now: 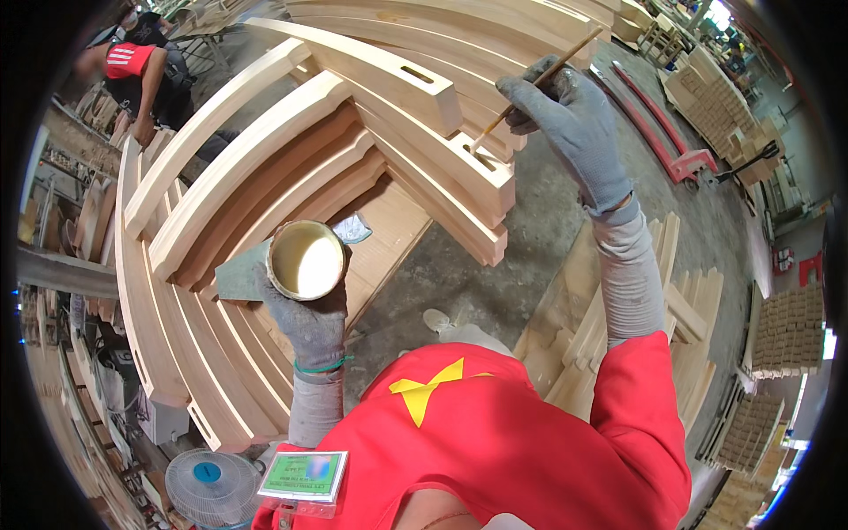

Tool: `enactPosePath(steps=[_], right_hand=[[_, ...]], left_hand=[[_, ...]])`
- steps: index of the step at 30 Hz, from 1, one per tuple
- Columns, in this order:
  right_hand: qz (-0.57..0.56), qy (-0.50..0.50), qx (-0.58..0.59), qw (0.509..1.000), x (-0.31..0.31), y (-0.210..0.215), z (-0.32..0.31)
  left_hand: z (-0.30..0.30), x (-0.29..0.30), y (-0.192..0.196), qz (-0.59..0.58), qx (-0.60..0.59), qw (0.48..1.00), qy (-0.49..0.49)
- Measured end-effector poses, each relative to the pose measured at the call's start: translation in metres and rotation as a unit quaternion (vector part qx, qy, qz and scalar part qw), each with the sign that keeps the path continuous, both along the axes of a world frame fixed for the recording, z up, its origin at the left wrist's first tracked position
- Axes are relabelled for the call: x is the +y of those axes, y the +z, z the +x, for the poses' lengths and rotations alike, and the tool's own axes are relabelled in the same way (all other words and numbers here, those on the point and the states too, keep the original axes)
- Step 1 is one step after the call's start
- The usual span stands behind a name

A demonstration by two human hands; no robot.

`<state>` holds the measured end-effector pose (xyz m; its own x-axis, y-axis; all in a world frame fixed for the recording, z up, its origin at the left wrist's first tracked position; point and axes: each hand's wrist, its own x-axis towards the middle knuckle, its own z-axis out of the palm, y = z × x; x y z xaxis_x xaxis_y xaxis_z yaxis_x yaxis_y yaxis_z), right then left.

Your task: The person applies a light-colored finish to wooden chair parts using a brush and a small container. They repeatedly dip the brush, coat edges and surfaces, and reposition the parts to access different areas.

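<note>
The right hand (570, 124) pinches a thin stick (565, 59), its lower tip at the slot (480, 157) near the end of a pale wooden rail (495, 181), at the right corner of the stacked curved frames (238, 168). The left hand (305, 327) (gloved in grey, like the right) curls around a cup (276, 258) of creamy liquid (316, 267), over the stack's near side.

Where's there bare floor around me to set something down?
There's bare concrete between the curved wooden frames and the loose boards; another patch between those boards and the red pallet jack. It's crowded left, with the frames and a fan.
</note>
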<state>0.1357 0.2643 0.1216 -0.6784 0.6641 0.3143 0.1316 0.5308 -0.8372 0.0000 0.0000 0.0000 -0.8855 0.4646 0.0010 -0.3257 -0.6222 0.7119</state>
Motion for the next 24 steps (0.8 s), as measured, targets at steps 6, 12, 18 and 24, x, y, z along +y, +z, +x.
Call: enactPosePath(steps=[6, 12, 18, 24], right_hand=[[0.287, 0.025, -0.002, 0.958, 0.008, -0.005, 0.006], [0.16, 0.022, 0.002, 0.987, 0.002, -0.004, -0.001], [0.188, 0.029, -0.037, 0.981, 0.005, -0.016, -0.018], [0.315, 0.075, -0.127, 0.937, -0.005, 0.003, -0.011]], left_hand=[[0.001, -0.004, 0.008, 0.073, -0.088, 0.993, -0.014], [0.005, -0.007, 0.003, 0.094, -0.104, 0.99, -0.017], [0.01, -0.007, 0.007, 0.058, -0.04, 0.998, 0.005], [0.006, -0.019, 0.005, 0.106, -0.051, 0.993, 0.006]])
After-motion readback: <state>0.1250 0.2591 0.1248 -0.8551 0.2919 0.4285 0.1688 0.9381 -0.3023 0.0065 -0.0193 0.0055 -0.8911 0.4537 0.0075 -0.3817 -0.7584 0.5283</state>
